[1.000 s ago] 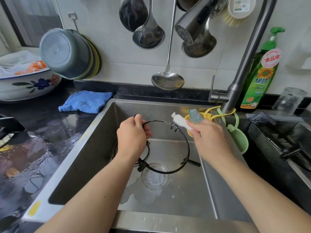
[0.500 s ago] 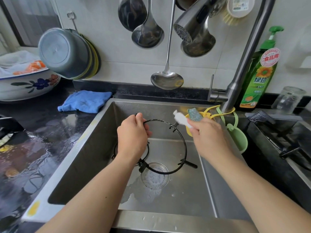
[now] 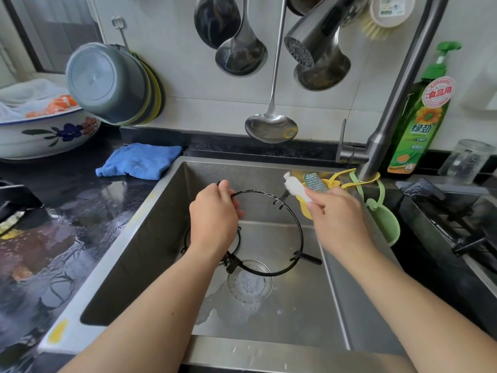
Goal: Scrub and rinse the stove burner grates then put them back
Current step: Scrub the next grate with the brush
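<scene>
Gripping the top of the black ring-shaped burner grate (image 3: pixel 297 227), the left hand (image 3: pixel 213 220) had its fingers curled round the wire rim, holding the grate tilted up on edge inside the steel sink (image 3: pixel 161 238). The grate's lower arc and 2 of its prongs sat near the round drain (image 3: pixel 250 282), where soapy water had pooled on the sink floor. The right hand (image 3: pixel 336 214) pinched a white scrubbing cloth (image 3: pixel 294 187) between thumb and fingers, the cloth's free end sticking up past the fingertips and lying against a prong on the grate's upper right rim. The right hand was blurred, so how tightly its other fingers were folded could not be told. Just behind that hand a glittery teal scouring pad (image 3: pixel 314 181) rested in a yellow holder (image 3: pixel 330 181) slung at the base of the faucet (image 3: pixel 382 146), with a green holder (image 3: pixel 384 222) hanging beside it against the sink's right wall. On the dark wet surface (image 3: pixel 67 211) to the left lay a folded blue cloth (image 3: pixel 139 161), touching the sink's back corner. A green dish soap bottle (image 3: pixel 422 117) stood behind the faucet by the tiled wall, and a steel ladle (image 3: pixel 270 127) hung above the sink's back edge.
</scene>
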`<state>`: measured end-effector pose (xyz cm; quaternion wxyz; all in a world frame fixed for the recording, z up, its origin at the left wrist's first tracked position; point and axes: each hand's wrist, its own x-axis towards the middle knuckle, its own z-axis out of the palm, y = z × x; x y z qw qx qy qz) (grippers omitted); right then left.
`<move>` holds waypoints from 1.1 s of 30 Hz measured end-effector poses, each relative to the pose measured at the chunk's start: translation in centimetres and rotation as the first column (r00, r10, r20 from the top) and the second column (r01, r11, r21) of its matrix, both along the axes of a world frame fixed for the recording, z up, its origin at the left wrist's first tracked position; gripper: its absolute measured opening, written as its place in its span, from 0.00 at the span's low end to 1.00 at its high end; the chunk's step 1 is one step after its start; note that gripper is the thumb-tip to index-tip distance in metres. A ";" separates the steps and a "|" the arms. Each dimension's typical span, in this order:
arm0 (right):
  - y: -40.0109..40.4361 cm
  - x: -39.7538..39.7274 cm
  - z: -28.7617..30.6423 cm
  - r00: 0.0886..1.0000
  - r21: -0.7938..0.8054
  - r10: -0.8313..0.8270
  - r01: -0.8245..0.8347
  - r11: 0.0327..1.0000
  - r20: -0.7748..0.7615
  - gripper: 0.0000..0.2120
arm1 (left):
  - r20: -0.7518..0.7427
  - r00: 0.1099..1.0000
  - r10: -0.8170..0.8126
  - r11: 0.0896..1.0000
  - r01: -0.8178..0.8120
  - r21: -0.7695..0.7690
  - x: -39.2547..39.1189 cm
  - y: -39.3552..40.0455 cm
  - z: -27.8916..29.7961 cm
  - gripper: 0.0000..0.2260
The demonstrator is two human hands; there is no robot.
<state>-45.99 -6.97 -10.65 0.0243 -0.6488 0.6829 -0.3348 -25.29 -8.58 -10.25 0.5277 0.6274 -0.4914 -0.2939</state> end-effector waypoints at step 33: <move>-0.6 0.0 -0.8 0.999 0.111 0.031 -0.026 0.994 -0.044 0.17 | 0.002 1.000 0.025 0.998 -0.025 0.053 0.4 -0.3 -0.3 0.17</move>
